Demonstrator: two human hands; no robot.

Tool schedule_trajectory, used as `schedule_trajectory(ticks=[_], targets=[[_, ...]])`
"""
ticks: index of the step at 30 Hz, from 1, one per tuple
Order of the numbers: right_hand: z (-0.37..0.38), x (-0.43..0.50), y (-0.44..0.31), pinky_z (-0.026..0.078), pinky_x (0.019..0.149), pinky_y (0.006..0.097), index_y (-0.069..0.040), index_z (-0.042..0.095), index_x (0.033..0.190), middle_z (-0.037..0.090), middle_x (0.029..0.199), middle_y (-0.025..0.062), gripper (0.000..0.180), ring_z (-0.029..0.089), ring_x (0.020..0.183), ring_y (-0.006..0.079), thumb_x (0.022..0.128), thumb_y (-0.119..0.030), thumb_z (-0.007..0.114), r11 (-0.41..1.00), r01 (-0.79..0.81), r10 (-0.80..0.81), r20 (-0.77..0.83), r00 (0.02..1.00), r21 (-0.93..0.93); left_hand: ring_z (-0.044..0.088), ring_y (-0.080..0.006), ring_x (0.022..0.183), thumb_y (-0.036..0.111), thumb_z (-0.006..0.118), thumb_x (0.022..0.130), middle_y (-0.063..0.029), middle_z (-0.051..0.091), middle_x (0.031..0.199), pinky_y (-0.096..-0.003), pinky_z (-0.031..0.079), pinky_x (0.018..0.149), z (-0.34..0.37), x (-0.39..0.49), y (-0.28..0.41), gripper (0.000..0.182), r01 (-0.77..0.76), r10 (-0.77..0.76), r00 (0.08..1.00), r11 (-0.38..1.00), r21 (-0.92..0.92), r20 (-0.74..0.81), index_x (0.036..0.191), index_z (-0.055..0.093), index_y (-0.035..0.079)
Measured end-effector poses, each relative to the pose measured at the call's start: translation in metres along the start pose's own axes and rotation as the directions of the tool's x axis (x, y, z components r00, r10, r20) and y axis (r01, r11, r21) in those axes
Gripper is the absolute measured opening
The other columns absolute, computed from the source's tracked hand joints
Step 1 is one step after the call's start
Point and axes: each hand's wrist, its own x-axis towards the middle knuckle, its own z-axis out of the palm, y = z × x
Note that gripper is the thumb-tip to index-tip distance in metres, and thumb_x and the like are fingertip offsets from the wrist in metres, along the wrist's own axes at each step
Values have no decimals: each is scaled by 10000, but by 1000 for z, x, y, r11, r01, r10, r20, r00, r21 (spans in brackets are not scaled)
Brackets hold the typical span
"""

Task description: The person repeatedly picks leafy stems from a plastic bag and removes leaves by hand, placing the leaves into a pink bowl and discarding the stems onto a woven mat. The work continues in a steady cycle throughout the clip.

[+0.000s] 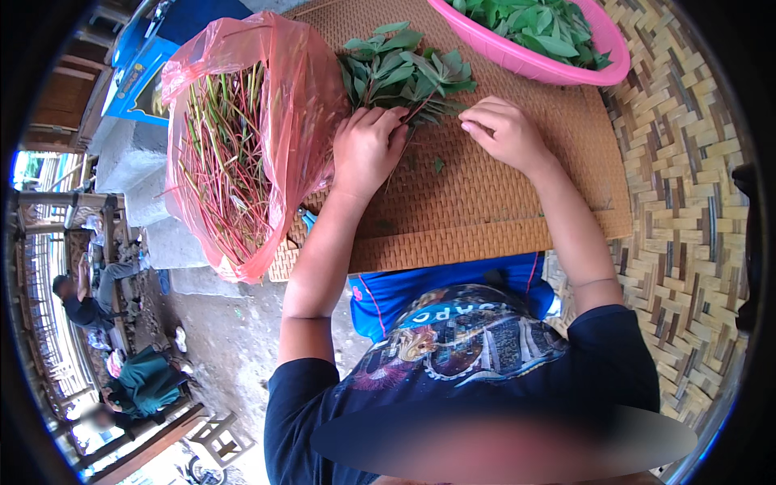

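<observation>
My left hand [371, 145] is closed around the thin reddish stems of a bunch of green cassava-like leaves [403, 66] on a woven rattan table [473, 176]. To its right, my right hand [494, 127] is raised beside the leaf tips, thumb and fingertips close together; whether it pinches a leaf I cannot tell. Left of my left hand stands a translucent red plastic bag [297, 103], open, with many red and green stems [227, 163] inside. At the top, a pink plastic basket [515, 60] holds loose green leaves [551, 36].
A blue-handled tool [308, 218], partly hidden, lies by my left forearm. Small leaf bits [438, 164] are on the table. A woven bamboo wall [679, 182] borders the right side. Concrete steps [176, 239] and a blue printed box [142, 79] are at left; two people sit farther off.
</observation>
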Motion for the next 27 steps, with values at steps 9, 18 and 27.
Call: schedule_trajectory(ticks=[9, 18, 27], targets=[[-1, 2, -1, 520, 1175, 498, -219, 762, 1486, 675, 1388, 57, 591, 609, 1328, 334, 918, -224, 927, 973, 72, -127, -248, 960, -217, 743, -270, 893, -61, 777, 991, -126, 724, 1029, -379, 602, 775, -11, 2, 10, 278, 158, -47, 974, 844, -512, 223, 1254, 803, 23], [7, -1, 1, 427, 1269, 524, -173, 838, 1081, 654, 1477, 57, 185, 513, 1487, 360, 937, -257, 917, 962, 107, -169, -240, 956, -251, 767, -323, 1016, -44, 788, 994, -155, 757, 1153, -397, 626, 885, -15, 4, 9, 293, 84, 17, 971, 909, -407, 238, 1282, 772, 11], [14, 2, -29, 393, 1298, 569, -128, 776, 1016, 670, 1535, 46, 171, 466, 1596, 364, 915, -190, 899, 966, 209, -229, -130, 965, -150, 775, -339, 874, 232, 844, 1028, -127, 780, 1092, -455, 628, 748, 1, -5, 40, 309, 63, -5, 982, 950, -306, 187, 1292, 781, 84]])
